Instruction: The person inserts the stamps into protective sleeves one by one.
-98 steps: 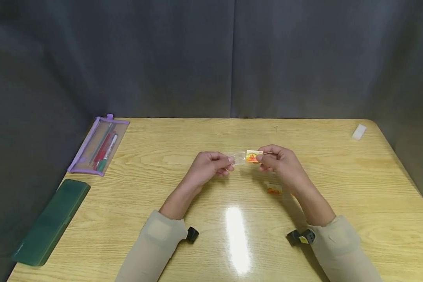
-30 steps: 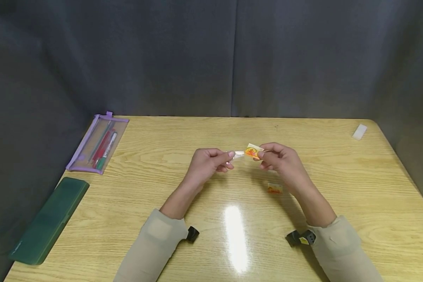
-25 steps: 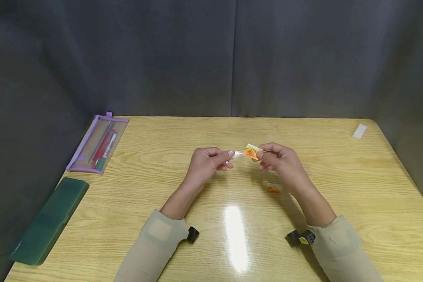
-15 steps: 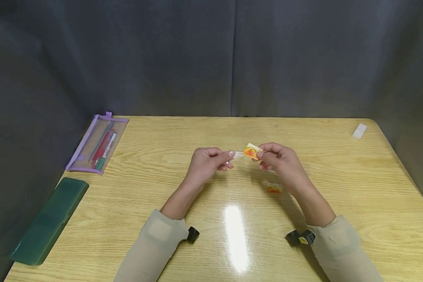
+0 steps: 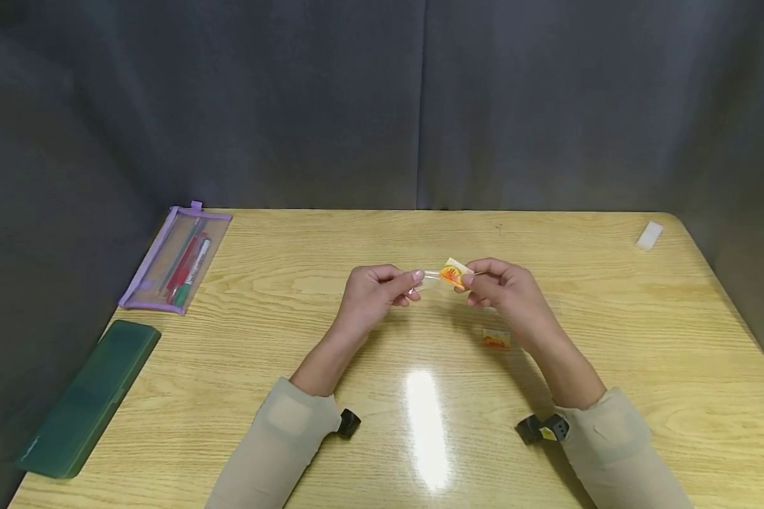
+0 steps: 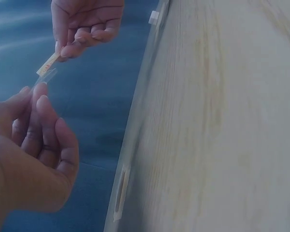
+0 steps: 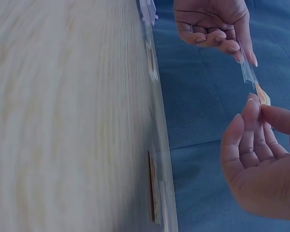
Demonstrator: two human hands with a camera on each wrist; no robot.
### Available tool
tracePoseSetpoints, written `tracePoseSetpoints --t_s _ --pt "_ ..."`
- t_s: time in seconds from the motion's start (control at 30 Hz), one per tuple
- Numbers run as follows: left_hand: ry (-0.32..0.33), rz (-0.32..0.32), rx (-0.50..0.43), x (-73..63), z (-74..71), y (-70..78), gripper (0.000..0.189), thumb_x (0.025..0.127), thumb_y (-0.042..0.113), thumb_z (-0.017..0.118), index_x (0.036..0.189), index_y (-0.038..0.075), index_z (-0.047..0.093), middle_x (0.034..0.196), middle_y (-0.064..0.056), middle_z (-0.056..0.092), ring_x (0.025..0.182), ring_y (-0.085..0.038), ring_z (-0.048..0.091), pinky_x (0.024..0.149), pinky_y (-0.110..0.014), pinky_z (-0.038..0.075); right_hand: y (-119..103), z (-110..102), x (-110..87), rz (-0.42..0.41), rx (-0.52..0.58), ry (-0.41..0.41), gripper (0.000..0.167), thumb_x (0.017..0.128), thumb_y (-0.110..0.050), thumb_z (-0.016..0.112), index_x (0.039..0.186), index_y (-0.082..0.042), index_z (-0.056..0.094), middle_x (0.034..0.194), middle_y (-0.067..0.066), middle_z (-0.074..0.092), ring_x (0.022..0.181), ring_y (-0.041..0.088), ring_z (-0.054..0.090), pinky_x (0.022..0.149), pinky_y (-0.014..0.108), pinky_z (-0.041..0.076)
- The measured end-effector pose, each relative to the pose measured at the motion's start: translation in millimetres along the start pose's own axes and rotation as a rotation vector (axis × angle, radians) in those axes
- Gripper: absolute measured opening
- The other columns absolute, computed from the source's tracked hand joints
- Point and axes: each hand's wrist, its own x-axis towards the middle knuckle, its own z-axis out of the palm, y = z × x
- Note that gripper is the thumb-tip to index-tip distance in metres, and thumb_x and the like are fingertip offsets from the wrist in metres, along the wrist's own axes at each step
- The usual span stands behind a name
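Observation:
My left hand (image 5: 378, 293) pinches a small clear plastic sleeve (image 5: 431, 275) between thumb and fingers. Facing it, my right hand (image 5: 503, 290) pinches a little yellow-and-orange printed card (image 5: 453, 273), which is tilted, its lower left corner right at the sleeve's near end. In the right wrist view the transparent sleeve (image 7: 248, 72) hangs from the left fingers and meets the card (image 7: 263, 94). The left wrist view shows the card (image 6: 48, 64) nearly edge-on at the sleeve's end. Both things are held up over the table. A second orange-and-yellow card (image 5: 496, 339) lies below my right hand.
On the table (image 5: 280, 339), a purple-edged mesh pouch (image 5: 178, 260) with pens lies at the back left. A dark green pencil case (image 5: 92, 399) sits in front of it. A small white block (image 5: 649, 236) is near the back right corner. A dark curtain (image 5: 293, 106) hangs behind.
Over three seconds the sleeve has turned from lying flat to nearly edge-on, and the card has tilted with its corner closer to the sleeve's end. In the last second the hands barely move.

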Motion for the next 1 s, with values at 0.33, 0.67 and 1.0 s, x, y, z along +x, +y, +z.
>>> tracePoseSetpoints --t_s 0.33,0.67,1.0 --pt "0.029 0.033 0.034 -0.2 -0.5 0.1 0.026 0.092 0.027 0.077 0.08 0.004 0.078 0.067 0.001 0.072 0.064 -0.016 0.065 0.07 -0.037 0.06 1.2 2.3 1.1 0.016 -0.076 -0.035 0.031 0.1 -0.018 0.063 0.12 0.005 0.066 0.092 -0.003 0.073 0.078 0.011 0.065 0.08 0.033 0.06" --pt "0.015 0.099 0.069 0.5 0.4 -2.6 0.028 0.09 0.029 0.078 0.083 0.002 0.079 0.068 0.001 0.073 0.065 -0.018 0.065 0.075 -0.059 0.057 0.8 0.9 -1.1 0.032 -0.124 -0.042 0.029 0.098 -0.018 0.065 0.117 0.004 0.07 0.098 0.009 0.076 0.086 0.025 0.069 0.082 0.04 0.061" --pt "0.032 0.183 0.091 -0.2 -1.1 -2.5 0.027 0.091 0.027 0.078 0.08 0.002 0.078 0.068 0.002 0.073 0.064 -0.018 0.062 0.059 -0.043 0.054 -1.4 0.5 -1.8 0.033 -0.116 -0.069 0.028 0.098 -0.02 0.067 0.115 0.002 0.071 0.091 0.001 0.075 0.087 0.027 0.069 0.082 0.04 0.06"
